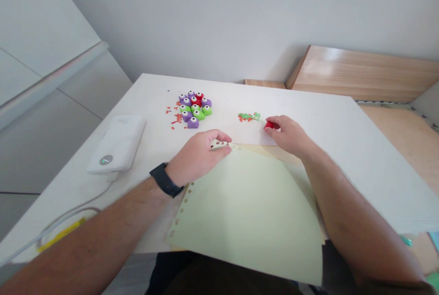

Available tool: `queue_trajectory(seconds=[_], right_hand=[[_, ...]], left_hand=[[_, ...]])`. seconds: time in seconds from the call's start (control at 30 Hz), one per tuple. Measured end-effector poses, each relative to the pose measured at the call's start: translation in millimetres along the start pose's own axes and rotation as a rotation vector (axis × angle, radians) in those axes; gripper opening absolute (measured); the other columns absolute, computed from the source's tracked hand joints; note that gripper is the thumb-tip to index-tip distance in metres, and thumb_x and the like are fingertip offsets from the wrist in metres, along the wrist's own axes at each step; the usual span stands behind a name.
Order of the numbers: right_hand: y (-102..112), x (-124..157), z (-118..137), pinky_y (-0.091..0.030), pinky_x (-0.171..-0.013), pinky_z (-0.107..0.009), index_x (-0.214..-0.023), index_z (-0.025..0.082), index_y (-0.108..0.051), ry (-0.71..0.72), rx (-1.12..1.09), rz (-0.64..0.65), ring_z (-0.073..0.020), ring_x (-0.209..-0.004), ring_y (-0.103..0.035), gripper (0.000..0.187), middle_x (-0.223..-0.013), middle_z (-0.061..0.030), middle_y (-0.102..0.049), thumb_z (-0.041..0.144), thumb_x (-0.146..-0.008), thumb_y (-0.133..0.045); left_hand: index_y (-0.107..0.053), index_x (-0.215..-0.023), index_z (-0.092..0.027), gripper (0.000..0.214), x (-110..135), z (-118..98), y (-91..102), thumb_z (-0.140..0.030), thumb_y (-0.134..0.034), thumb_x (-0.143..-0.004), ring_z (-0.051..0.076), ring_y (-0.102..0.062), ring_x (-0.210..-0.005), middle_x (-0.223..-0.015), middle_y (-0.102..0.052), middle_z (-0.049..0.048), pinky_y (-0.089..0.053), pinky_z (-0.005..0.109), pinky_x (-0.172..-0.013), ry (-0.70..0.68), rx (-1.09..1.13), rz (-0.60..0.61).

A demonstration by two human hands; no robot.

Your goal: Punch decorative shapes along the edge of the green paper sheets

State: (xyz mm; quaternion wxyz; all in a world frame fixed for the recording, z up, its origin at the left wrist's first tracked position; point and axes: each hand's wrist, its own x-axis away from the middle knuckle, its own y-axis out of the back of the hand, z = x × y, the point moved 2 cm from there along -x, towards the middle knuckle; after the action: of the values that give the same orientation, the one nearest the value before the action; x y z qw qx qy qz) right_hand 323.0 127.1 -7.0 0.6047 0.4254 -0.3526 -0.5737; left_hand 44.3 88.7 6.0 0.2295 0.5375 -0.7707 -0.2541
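Observation:
A pale green sheet of paper [254, 208] lies toward me with small punched holes along its left edge and top left corner. My left hand [206, 151] pinches that top corner between thumb and fingers. To the right, my right hand [286, 132] grips a small red craft punch [269, 125] just above or on the table; the fingers hide part of it. Several purple, green and red craft punches [195, 111] with white eye shapes stand grouped beyond my left hand. Green and orange paper cutouts [247, 117] lie left of the red punch.
More orange cutouts [176, 120] are scattered beside the punch group. A white power bank [118, 142] with a plugged-in cable [85, 202] lies on the left of the white table [343, 158]. Near my left forearm is a yellow object [61, 234]. Wooden furniture [360, 71] stands behind at right.

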Motion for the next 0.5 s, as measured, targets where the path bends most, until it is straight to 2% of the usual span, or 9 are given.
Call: queue_trajectory(seconds=[0.2,0.37,0.5], right_hand=[[-5,-8,-17,-0.048,-0.098,-0.047,-0.116,0.015,-0.074,-0.027,0.035,-0.059,-0.0326,-0.108,-0.066,0.035,-0.119,-0.0202,-0.070,0.034,-0.097,-0.052],[-14,-12,-33,-0.049,-0.099,-0.052,-0.129,0.010,-0.067,-0.133,-0.009,-0.261,-0.0335,-0.105,-0.065,0.047,-0.125,-0.0259,-0.063,0.041,-0.096,-0.054],[-10,-8,-28,-0.050,-0.097,-0.052,-0.128,0.011,-0.065,-0.091,-0.017,-0.380,-0.0329,-0.106,-0.063,0.049,-0.124,-0.0244,-0.063,0.043,-0.092,-0.059]], left_hand=[[-0.074,-0.109,-0.023,0.032,1,0,0.8,-0.045,-0.063,-0.087,0.022,-0.068,-0.084,-0.102,-0.077,0.0005,-0.047,0.032,-0.075,-0.005,-0.016,-0.002],[-0.074,-0.108,-0.023,0.034,0,1,0.7,-0.046,-0.063,-0.087,0.022,-0.068,-0.080,-0.094,-0.076,0.0011,-0.046,0.032,-0.073,0.003,-0.027,-0.007],[-0.074,-0.106,-0.023,0.032,0,3,0.4,-0.045,-0.063,-0.087,0.023,-0.068,-0.087,-0.098,-0.076,0.0016,-0.046,0.033,-0.078,-0.032,-0.020,-0.015]])
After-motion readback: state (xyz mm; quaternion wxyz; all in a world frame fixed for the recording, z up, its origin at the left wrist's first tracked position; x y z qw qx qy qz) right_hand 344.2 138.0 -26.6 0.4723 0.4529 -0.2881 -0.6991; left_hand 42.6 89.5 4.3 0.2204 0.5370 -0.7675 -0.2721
